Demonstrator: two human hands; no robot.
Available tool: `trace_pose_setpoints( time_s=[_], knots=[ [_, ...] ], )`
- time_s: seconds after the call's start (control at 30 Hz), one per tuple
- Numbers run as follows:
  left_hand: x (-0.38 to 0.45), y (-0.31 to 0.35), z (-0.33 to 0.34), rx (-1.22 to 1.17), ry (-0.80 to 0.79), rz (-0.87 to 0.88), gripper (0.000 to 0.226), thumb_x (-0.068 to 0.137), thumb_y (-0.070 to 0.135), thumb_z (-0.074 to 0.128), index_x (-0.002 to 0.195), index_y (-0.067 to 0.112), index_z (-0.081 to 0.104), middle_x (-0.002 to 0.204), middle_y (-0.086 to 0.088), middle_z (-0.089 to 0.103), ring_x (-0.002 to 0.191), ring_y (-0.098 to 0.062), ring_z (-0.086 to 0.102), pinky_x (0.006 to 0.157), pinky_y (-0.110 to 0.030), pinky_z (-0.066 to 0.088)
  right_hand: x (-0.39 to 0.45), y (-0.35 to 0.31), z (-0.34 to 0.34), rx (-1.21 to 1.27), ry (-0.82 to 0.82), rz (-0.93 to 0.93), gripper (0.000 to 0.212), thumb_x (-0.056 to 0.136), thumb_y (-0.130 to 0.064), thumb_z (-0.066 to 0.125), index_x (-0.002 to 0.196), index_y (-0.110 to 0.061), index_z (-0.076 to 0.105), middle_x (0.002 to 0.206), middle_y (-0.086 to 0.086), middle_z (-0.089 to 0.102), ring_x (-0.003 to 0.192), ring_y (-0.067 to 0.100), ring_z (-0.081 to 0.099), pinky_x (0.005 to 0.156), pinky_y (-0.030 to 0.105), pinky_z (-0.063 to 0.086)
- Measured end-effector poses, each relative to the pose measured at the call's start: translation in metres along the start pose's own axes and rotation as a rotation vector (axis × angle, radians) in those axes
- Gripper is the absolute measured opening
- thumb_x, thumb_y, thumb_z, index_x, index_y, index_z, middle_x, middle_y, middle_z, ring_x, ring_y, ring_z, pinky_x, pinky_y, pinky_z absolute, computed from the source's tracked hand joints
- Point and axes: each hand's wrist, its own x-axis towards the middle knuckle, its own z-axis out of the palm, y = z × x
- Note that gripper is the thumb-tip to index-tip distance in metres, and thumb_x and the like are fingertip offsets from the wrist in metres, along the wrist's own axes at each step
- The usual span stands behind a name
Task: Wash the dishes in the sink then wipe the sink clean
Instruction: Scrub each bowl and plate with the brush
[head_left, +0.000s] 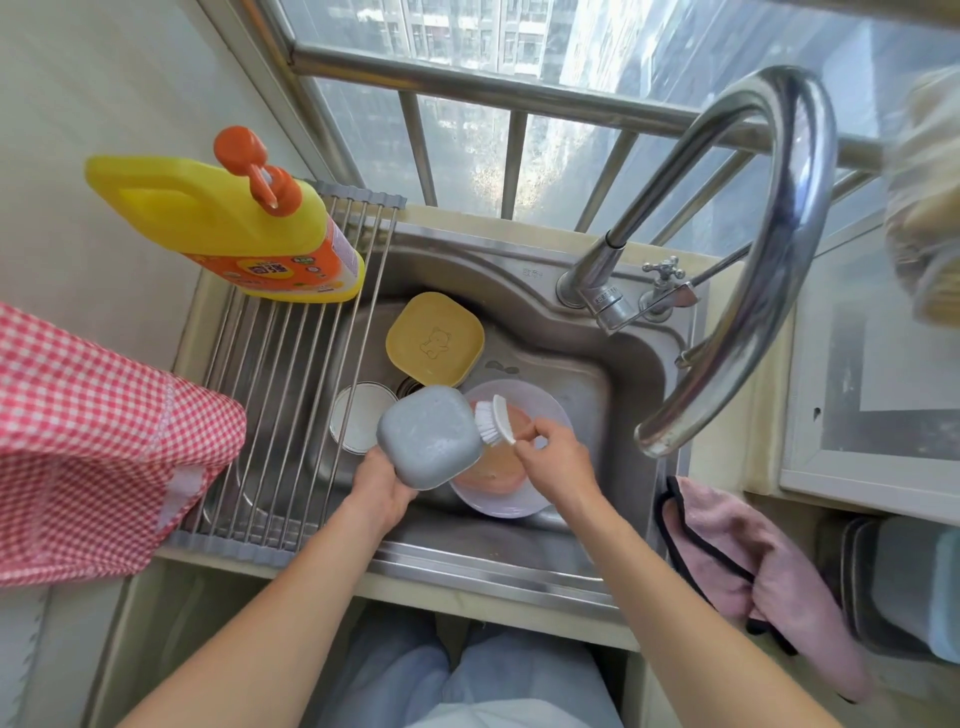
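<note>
Two hands busy over the sink (597, 364) right now, so we're squarely in the washing part, nowhere near the wipe-down yet. The left hand (382, 491) grips a grey square dish (428, 439) from underneath, bottom side facing up and tilted. The right hand (558, 457) pinches the handle of a white scrub brush (493, 421), bristles touching the dish's edge. I'd guess the outside is getting scrubbed.

Down in the basin there's a yellow square dish (434, 338) upside down near the back, a small white bowl (358, 418) partly under the drying rack (291, 395), and a pale plate (511, 499) with an orange dish (496, 467) on it, right below the hands. Faucet (748, 260) doesn't seem to be running, though I can't be sure.

Next move probably: finish scrubbing the grey one, rinse it, park it on the rack. Pink cloth (748, 566) hanging over the sink's right edge looks handy for wiping later. Soap bottle (228, 223) sits on the rack's far end.
</note>
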Motion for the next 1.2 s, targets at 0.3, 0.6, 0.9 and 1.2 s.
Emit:
trace_pose_setpoints(
  time_s=[0.3,0.6,0.9,1.2],
  knots=[
    [-0.006,-0.008,0.018,0.431,0.002,0.163,0.027,0.102,0.011,0.040,0.092,0.006,0.065,0.087,-0.003,0.075,0.072,-0.012,0.068,0.063,-0.027,0.055,0.007,-0.024,0.006,-0.020,-0.043,-0.082,0.019,0.096,-0.018,0.055,0.104,-0.005,0.067,0.084,-0.003,0.059,0.071,0.013,0.050,0.050,0.016,0.033],
    [0.000,0.003,0.015,1.068,-0.233,0.520,0.003,0.095,0.009,0.058,0.094,0.008,0.061,0.088,-0.010,0.066,0.076,-0.015,0.055,0.075,-0.036,0.048,0.000,-0.026,0.008,-0.207,0.017,-0.321,0.017,0.092,-0.017,0.059,0.105,-0.016,0.070,0.091,0.001,0.067,0.076,0.016,0.047,0.062,0.023,0.026],
    [0.001,0.010,-0.008,0.891,-0.377,0.397,0.013,0.093,0.015,0.057,0.098,0.004,0.061,0.087,-0.014,0.060,0.080,-0.020,0.055,0.072,-0.041,0.051,0.008,-0.014,-0.007,-0.220,-0.087,-0.429,0.011,0.091,-0.021,0.064,0.099,-0.024,0.071,0.055,-0.015,0.054,0.054,0.003,0.051,0.052,0.012,0.034],
    [-0.009,0.020,-0.015,0.825,-0.259,0.543,0.011,0.098,0.017,0.056,0.093,0.013,0.065,0.085,-0.017,0.061,0.077,-0.018,0.054,0.073,-0.036,0.046,0.003,-0.005,-0.003,-0.145,0.012,-0.190,0.010,0.091,-0.017,0.057,0.094,-0.017,0.066,0.072,-0.011,0.057,0.062,-0.003,0.049,0.055,0.006,0.035]
  ],
)
